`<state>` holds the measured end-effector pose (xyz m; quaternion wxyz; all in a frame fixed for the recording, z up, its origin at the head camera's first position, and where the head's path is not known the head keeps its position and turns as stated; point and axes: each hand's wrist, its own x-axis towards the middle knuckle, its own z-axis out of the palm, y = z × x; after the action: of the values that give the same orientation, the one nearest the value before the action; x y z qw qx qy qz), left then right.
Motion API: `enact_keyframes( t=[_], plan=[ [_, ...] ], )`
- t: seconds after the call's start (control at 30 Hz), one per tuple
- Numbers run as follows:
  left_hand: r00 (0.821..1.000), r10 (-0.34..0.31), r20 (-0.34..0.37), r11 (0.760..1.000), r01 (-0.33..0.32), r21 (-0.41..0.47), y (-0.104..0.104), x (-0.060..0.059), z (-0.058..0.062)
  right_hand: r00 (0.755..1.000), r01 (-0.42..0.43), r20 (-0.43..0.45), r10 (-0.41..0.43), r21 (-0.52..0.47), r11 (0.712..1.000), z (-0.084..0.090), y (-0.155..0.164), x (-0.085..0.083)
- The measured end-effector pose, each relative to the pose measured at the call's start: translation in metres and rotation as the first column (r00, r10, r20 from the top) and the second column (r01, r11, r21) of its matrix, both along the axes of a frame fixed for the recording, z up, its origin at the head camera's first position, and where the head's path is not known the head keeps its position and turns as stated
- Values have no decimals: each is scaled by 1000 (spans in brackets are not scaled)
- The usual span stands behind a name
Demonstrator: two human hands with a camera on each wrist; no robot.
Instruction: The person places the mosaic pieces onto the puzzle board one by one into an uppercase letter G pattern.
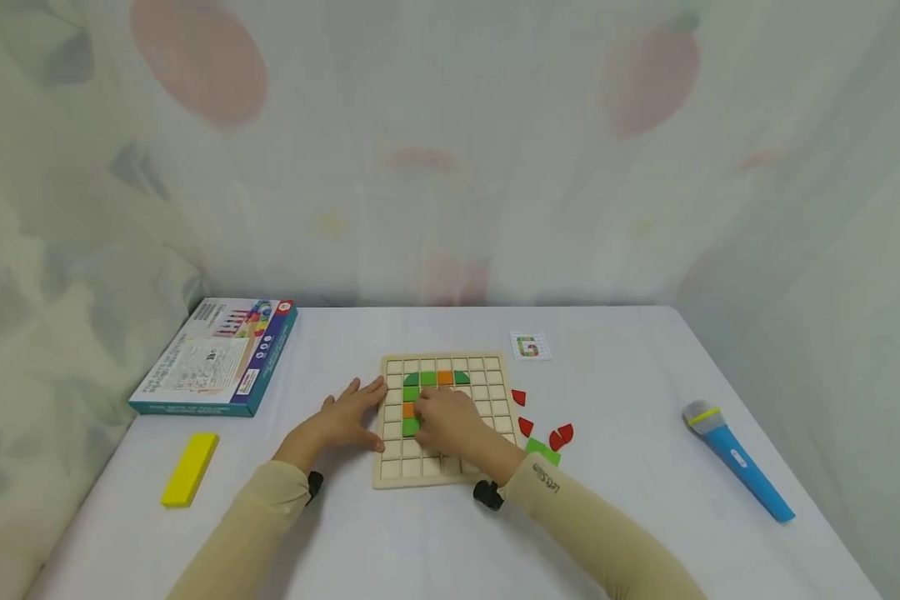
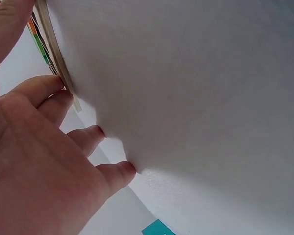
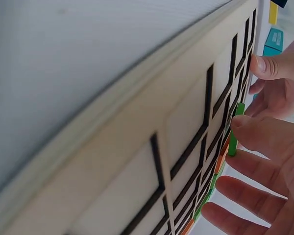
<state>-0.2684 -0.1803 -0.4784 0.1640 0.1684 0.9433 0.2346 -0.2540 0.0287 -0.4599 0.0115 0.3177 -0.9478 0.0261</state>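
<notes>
A wooden grid board [image 1: 390, 467] lies on the table with green and orange tiles set in its squares. My left hand [image 1: 345, 421] has its fingers spread, with the thumb and some fingertips touching the board's left edge. In the left wrist view, other fingertips of the left hand [image 2: 44, 161] rest on the white cloth. Over the board's middle is my right hand [image 1: 453, 423]. The right wrist view shows that right hand [image 3: 279, 171] pinching a small green tile [image 3: 236, 129] between thumb and index finger. The tile stands tilted on edge; the squares beneath the hand are hidden.
Loose red quarter-round tiles [image 1: 566, 432] and green tiles [image 1: 543, 451] lie right of the board. A pattern card [image 1: 530, 346] sits behind them. A toy box [image 1: 210, 358] and a yellow block [image 1: 191, 469] are at left, and a blue microphone [image 1: 742, 462] is at far right.
</notes>
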Motion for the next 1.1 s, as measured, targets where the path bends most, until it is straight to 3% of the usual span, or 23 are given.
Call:
enact_keyframes(
  t=[0.73,1.1],
  plan=[
    [1000,7,-6,1000,-7,13,2,3,0,1000,16,4,-16,-2,1000,-5,2,3],
    [1000,8,-6,1000,-8,-8,2,2,1,999,36,33,-35,-35,999,11,14,7]
  ],
)
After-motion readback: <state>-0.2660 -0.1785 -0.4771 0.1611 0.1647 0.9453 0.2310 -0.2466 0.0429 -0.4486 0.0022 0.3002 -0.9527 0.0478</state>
